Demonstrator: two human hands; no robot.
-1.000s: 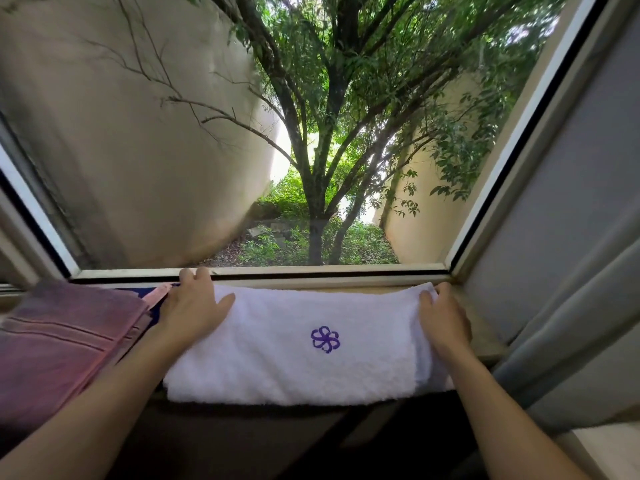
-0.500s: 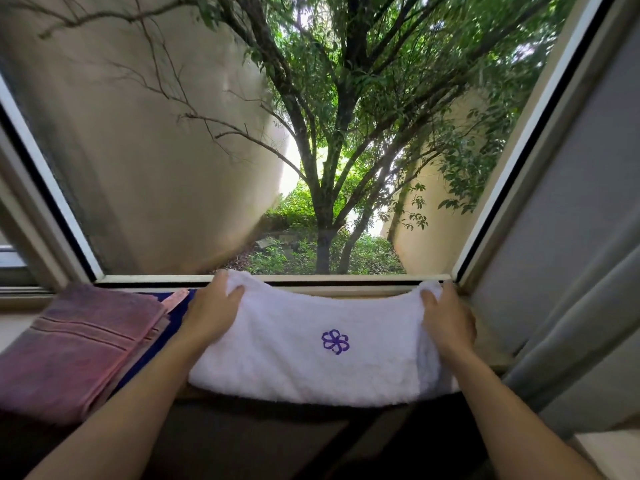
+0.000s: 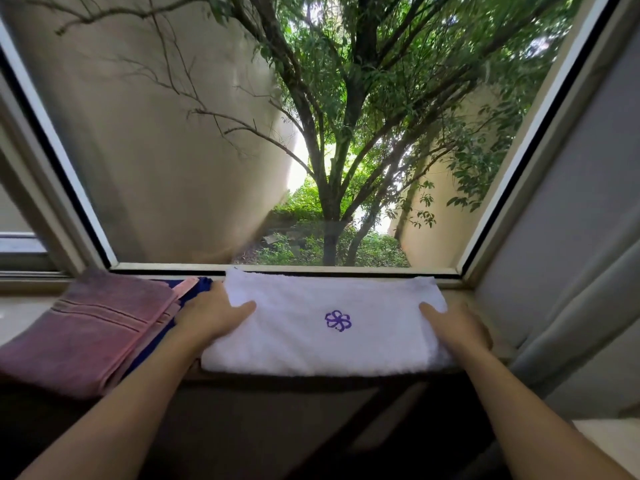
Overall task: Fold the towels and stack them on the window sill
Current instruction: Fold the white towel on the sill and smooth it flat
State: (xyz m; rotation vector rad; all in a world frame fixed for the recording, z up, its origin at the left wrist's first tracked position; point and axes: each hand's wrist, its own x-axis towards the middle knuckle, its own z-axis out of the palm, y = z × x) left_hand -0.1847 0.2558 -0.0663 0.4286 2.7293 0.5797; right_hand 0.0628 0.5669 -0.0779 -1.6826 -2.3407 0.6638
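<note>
A folded white towel (image 3: 311, 341) with a purple flower emblem lies flat on the window sill (image 3: 485, 308), its front edge overhanging slightly. My left hand (image 3: 211, 315) grips the towel's left end, thumb on top. My right hand (image 3: 453, 327) holds its right end, thumb on top, fingers wrapped around the edge. To the left, a folded pink towel (image 3: 90, 327) rests on a dark blue towel (image 3: 194, 289), of which only a strip shows.
The window glass and its frame (image 3: 277, 268) stand right behind the towels. A grey curtain (image 3: 571, 306) hangs at the right, close to the white towel's end. Below the sill is a dark wall.
Both hands slid back from the towel's far corners to its side edges. The white towel now lies flatter on the sill, and the view tilted upward.
</note>
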